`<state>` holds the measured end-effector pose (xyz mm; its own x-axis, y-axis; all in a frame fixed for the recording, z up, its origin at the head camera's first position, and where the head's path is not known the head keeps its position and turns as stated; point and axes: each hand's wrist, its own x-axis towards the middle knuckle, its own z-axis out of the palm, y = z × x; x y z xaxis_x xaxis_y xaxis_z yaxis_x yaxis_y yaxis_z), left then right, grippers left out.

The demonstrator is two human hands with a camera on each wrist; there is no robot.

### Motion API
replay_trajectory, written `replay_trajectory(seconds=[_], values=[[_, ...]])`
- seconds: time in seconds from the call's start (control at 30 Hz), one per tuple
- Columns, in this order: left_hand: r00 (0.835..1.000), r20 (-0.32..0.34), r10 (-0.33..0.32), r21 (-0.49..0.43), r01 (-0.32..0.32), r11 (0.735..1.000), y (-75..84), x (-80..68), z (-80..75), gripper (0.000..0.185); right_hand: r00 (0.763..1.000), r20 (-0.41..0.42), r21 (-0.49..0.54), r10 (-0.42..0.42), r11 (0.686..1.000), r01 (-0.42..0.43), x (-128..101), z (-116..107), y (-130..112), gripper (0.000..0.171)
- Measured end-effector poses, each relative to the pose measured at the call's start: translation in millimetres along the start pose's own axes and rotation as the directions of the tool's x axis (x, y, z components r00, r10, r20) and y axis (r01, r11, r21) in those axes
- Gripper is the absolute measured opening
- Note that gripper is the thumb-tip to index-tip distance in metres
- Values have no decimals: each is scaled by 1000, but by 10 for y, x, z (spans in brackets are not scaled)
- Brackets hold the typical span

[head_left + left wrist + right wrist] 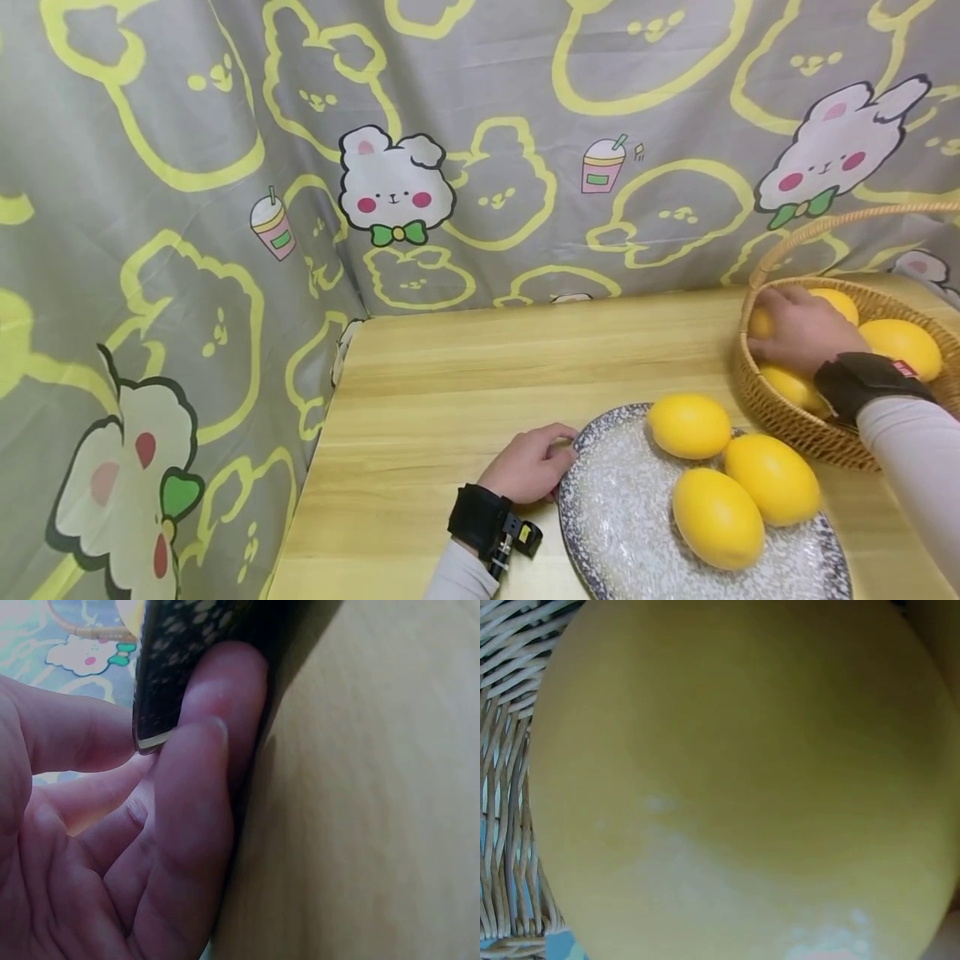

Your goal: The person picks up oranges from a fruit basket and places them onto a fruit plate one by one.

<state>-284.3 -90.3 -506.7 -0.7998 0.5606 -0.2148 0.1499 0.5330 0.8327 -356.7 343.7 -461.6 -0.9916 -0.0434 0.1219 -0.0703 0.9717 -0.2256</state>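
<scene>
A speckled grey plate with a dark rim lies on the table and bears three yellow lemons. My left hand pinches the plate's left edge; in the left wrist view the thumb is on one face of the rim and fingertips are on the other. Inside the wicker basket at the right, my right hand grips a lemon near the left wall. That hand partly hides it. A lemon fills most of the right wrist view, close to the camera.
More lemons lie in the basket, whose tall handle arches over it. The basket stands close beside the plate's upper right edge. A grey patterned curtain hangs behind and to the left of the wooden table.
</scene>
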Motion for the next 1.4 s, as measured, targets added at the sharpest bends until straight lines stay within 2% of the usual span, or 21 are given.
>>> replay_trajectory(seconds=[0.3,0.5,0.7,0.93,1.2,1.4], values=[[1000,2,-13,-20,13,1000,8,-6,-5,37,999,43,11,-2,1000,2,16,-98,6,65],[1000,-10,-2,-14,2,1000,9,-9,-15,37,999,33,-37,-28,999,29,0,-216,-12,66],[1000,-13,-14,-6,14,1000,8,-42,-5,38,997,64,-75,-41,996,46,-69,-342,-51,78],[1000,-16,-8,-17,7,1000,34,-56,10,37,994,42,-151,-96,983,102,-144,-455,-136,71],[1000,-27,-10,-17,9,1000,40,-40,8,35,987,-18,-212,-159,966,151,-194,-532,-303,53],[1000,-21,-17,-24,17,1000,25,-51,17,36,984,-24,-236,-178,957,167,-214,-558,-386,58]])
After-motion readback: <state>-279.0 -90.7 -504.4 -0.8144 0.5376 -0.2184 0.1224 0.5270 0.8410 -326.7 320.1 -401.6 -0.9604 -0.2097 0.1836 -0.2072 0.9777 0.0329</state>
